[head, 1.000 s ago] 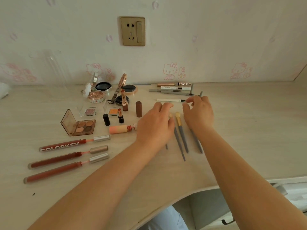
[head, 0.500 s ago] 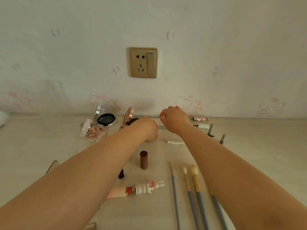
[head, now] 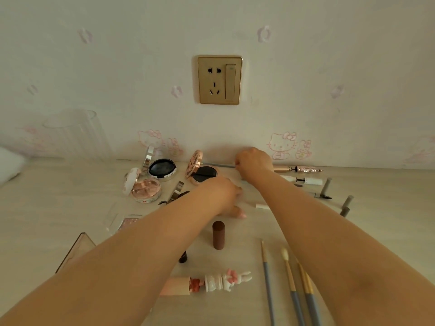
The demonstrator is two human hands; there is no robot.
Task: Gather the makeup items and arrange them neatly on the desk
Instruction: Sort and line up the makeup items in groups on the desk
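My right hand (head: 253, 161) reaches to the back of the desk and pinches a thin grey pencil (head: 219, 165) that sticks out to the left, just above the desk. My left hand (head: 226, 196) lies lower and nearer, fingers spread loosely on the desk beside a white pen (head: 262, 206); I see nothing held in it. Open compacts (head: 162, 169) (head: 146, 190) (head: 203, 172) stand left of both hands. A brown lipstick tube (head: 218, 235) stands upright below my left hand. A rabbit-capped lipstick (head: 211, 282) and several grey-handled brushes (head: 292, 285) lie near me.
More pens (head: 303, 180) and grey caps (head: 326, 185) (head: 347, 204) lie at the back right. A clear glass (head: 70, 135) stands at the back left by the wall. An eyeshadow palette lid (head: 77, 248) shows under my left forearm. A gold socket (head: 220, 80) is on the wall.
Both hands left the brushes and reached toward the back of the desk. My right hand went furthest and took hold of the thin grey pencil. The view has tilted up and moved closer.
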